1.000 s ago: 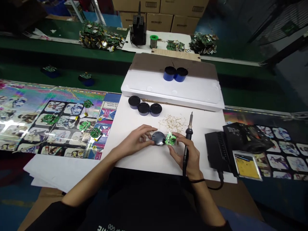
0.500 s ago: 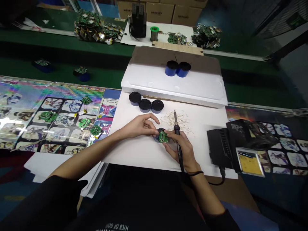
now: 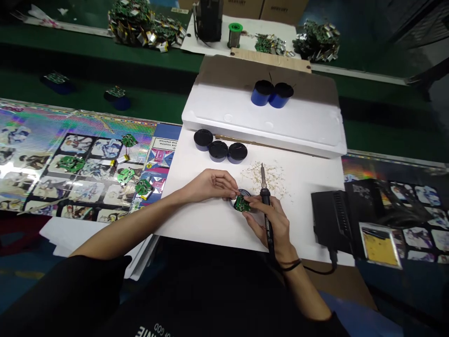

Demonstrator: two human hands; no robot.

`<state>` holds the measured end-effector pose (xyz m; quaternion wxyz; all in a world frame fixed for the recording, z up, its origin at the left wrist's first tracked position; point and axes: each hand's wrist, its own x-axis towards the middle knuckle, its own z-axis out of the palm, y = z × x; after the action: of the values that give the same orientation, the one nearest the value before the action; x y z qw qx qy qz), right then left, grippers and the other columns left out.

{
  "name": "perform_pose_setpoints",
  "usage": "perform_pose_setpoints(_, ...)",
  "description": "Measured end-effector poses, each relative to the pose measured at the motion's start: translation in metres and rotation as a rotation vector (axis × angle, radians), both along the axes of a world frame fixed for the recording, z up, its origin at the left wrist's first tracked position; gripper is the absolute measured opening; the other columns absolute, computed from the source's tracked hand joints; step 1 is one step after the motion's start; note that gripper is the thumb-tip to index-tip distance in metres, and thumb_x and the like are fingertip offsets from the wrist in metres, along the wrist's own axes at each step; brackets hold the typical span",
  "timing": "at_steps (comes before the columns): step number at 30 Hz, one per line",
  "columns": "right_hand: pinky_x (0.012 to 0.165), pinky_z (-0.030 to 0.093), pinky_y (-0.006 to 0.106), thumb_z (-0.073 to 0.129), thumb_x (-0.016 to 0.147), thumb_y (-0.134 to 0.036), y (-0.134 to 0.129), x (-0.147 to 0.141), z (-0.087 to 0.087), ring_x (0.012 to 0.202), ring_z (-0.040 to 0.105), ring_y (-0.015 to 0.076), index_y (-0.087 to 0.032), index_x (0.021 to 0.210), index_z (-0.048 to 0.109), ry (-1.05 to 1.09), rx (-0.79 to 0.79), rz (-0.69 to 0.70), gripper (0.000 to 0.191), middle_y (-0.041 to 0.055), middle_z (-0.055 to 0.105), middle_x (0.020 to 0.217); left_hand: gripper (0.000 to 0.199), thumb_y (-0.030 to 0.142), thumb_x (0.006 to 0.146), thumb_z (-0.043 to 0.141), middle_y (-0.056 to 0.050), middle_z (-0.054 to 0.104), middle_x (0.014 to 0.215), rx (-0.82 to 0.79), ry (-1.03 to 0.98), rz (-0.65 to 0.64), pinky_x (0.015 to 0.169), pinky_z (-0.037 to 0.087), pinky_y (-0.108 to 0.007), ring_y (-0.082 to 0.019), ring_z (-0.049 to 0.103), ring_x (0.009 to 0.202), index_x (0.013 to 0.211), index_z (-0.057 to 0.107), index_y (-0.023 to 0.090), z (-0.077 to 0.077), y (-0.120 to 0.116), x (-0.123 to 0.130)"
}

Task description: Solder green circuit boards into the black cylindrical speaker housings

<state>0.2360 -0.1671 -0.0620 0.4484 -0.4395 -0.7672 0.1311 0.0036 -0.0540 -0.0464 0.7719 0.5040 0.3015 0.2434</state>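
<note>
My right hand point(image 3: 275, 220) holds a black soldering iron point(image 3: 266, 206), its metal tip pointing away from me. The thumb and a finger of that same hand also grip the edge of a green circuit board point(image 3: 242, 204). The board is tilted over a round dark-rimmed cup point(image 3: 244, 192), partly covering it. On the other side, my left hand point(image 3: 217, 185) is closed in a pinch at the cup's rim and the board's edge. What lies between those fingertips is too small to make out.
Three black-topped cups point(image 3: 218, 150) stand beyond my hands, before a white foam block point(image 3: 263, 121) bearing two blue cups point(image 3: 261, 96). Solder crumbs point(image 3: 277, 180) litter the white board. A black soldering station point(image 3: 329, 217) is on the right; loose circuit boards point(image 3: 143, 187) lie left.
The circuit board has tipped toward me, uncovering more of the cup's rim. My left fingertips have closed into a pinch. The whole view has shifted a little.
</note>
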Motion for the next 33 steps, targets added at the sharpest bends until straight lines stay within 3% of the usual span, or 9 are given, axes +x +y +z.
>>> perform_pose_setpoints(5, 0.089, 0.063, 0.052, 0.082, 0.088, -0.005, -0.002, -0.004, -0.002, 0.107, 0.071, 0.0302, -0.022, 0.125, 0.065, -0.038, 0.034, -0.045, 0.044, 0.0128, 0.082, 0.117, 0.025, 0.026, 0.082, 0.091, -0.009, 0.084, 0.098, 0.127, 0.016, -0.001, 0.082, 0.062, -0.026, -0.018, 0.080, 0.091, 0.099, 0.080, 0.012, -0.002, -0.003, 0.001)
perform_pose_setpoints(13, 0.093, 0.063, 0.051, 0.082, 0.088, -0.002, 0.013, 0.003, 0.003, 0.108, 0.072, 0.0293, -0.022, 0.126, 0.065, -0.041, 0.067, -0.027, 0.046, 0.0124, 0.082, 0.115, 0.020, 0.033, 0.093, 0.082, -0.008, 0.078, 0.098, 0.302, 0.038, 0.044, 0.077, 0.056, -0.024, -0.014, 0.072, 0.087, 0.099, 0.079, 0.014, -0.005, -0.005, 0.006)
perform_pose_setpoints(17, 0.088, 0.065, 0.049, 0.085, 0.086, -0.005, 0.012, -0.006, 0.003, 0.104, 0.072, 0.0290, -0.023, 0.124, 0.065, -0.037, 0.073, -0.021, 0.047, 0.0102, 0.083, 0.110, 0.025, 0.037, 0.093, 0.082, -0.008, 0.078, 0.094, 0.271, 0.023, 0.011, 0.072, 0.054, -0.024, -0.013, 0.070, 0.081, 0.099, 0.078, 0.013, -0.006, -0.006, 0.006)
perform_pose_setpoints(23, 0.091, 0.065, 0.052, 0.079, 0.089, -0.001, 0.015, -0.002, 0.002, 0.109, 0.074, 0.0289, -0.024, 0.126, 0.065, -0.035, 0.066, -0.037, 0.045, 0.0118, 0.082, 0.117, 0.037, 0.041, 0.082, 0.091, -0.009, 0.080, 0.090, 0.123, 0.039, -0.006, 0.076, 0.058, -0.029, -0.017, 0.074, 0.082, 0.102, 0.080, 0.012, -0.007, -0.008, 0.005)
perform_pose_setpoints(28, 0.089, 0.066, 0.051, 0.082, 0.088, -0.004, 0.015, -0.001, 0.006, 0.105, 0.075, 0.0284, -0.025, 0.127, 0.065, -0.036, 0.077, -0.019, 0.048, 0.0097, 0.083, 0.113, 0.029, 0.040, 0.086, 0.086, -0.005, 0.072, 0.082, 0.261, 0.104, 0.033, 0.063, 0.046, -0.025, -0.012, 0.060, 0.069, 0.093, 0.079, 0.013, -0.003, -0.010, 0.007)
perform_pose_setpoints(33, 0.084, 0.067, 0.049, 0.084, 0.088, -0.008, 0.013, -0.011, 0.000, 0.100, 0.075, 0.0276, -0.029, 0.127, 0.066, 0.005, 0.087, -0.030, 0.048, 0.0053, 0.083, 0.105, 0.025, 0.038, 0.091, 0.081, -0.004, 0.064, 0.089, 0.356, 0.116, 0.048, 0.063, 0.039, -0.026, -0.010, 0.050, 0.068, 0.092, 0.075, 0.014, 0.000, -0.011, 0.008)
